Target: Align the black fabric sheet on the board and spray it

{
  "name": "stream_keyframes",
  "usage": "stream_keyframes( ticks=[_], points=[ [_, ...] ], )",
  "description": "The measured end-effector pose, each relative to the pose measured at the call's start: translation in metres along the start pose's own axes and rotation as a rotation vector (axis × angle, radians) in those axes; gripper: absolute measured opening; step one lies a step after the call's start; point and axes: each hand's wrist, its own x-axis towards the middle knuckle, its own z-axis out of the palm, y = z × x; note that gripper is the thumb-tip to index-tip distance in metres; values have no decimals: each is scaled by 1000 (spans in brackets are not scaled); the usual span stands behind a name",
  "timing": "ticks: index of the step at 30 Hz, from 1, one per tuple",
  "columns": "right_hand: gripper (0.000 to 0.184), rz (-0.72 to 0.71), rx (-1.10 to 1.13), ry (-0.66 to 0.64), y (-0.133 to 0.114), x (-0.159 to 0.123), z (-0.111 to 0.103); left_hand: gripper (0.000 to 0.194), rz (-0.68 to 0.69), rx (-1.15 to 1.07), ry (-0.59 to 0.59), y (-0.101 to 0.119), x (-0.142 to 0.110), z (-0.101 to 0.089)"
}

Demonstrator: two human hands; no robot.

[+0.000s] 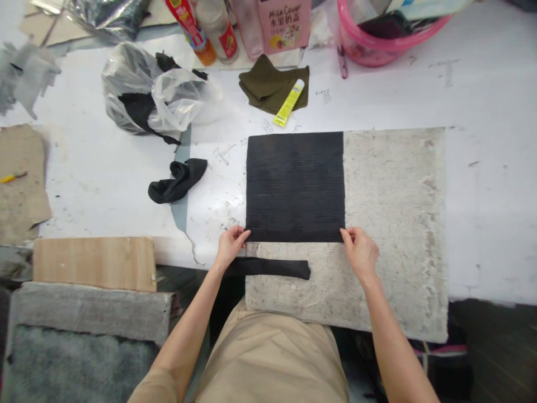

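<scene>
A black ribbed fabric panel [295, 184] lies flat on a worn grey-white board [394, 224]. My left hand [231, 245] pinches the panel's near left corner between thumb and fingers. At the near right corner, my right hand [361, 249] grips the same edge in a pinch. Just below that edge a black fabric strip [272, 267] lies across the board, its left part passing behind my left forearm and off the board's edge.
Further left sit a rolled black cloth piece [178, 180] and a clear plastic bag [138, 95] with dark scraps. Olive fabric [264, 84] lies beyond the panel under a yellow tube [289, 103]. Bottles [216, 31] and a pink basket [377, 50] stand at the back.
</scene>
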Motion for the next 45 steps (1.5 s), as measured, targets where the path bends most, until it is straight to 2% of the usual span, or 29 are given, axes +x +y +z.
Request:
stream_keyframes(
  ticks=[12, 22, 45],
  points=[
    [31, 57, -59, -41, -4, 1, 0, 32, -16, 34, 106, -5, 4, 3],
    [37, 57, -83, -24, -6, -1, 2, 31, -87, -96, -5, 6, 4, -3],
    [42, 63, -21, 22, -9, -6, 4, 30, -50, 0, 13, 1, 4, -1]
  ],
)
